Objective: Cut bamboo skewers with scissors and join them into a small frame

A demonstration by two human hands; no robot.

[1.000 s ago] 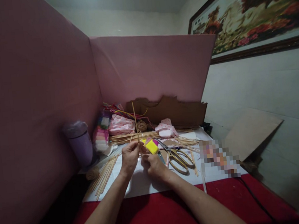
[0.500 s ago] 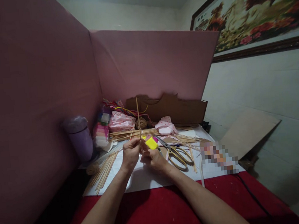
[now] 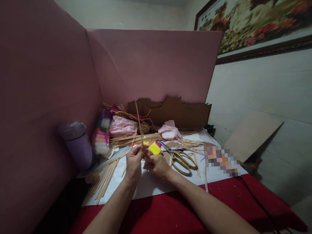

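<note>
Pinched in the fingers of my left hand (image 3: 134, 164) is a thin wooden stick (image 3: 139, 122), standing nearly upright. My right hand (image 3: 159, 165) is closed right beside it, with its fingers at the stick's lower part. Fingers hide the lower end, so I cannot make out how it is joined or what else is there. A second thin stick (image 3: 133, 139) slants behind my left hand. Just beyond my right hand lies a bright yellow piece (image 3: 155, 148). Gold-handled scissors (image 3: 181, 162) rest to the right of it.
Bundles of sticks (image 3: 107, 180) lie at the left on the white sheet (image 3: 143, 190). A purple cup (image 3: 78, 150) stands farther left. Pink cloth (image 3: 123, 126), a twine ball (image 3: 143, 127) and torn cardboard (image 3: 169, 112) are at the back. A black cable (image 3: 256, 199) runs off right.
The view has shifted slightly, so the scene sits a little farther left. The upright stick now leans a bit to the left at its top. Both hands stay close together.
</note>
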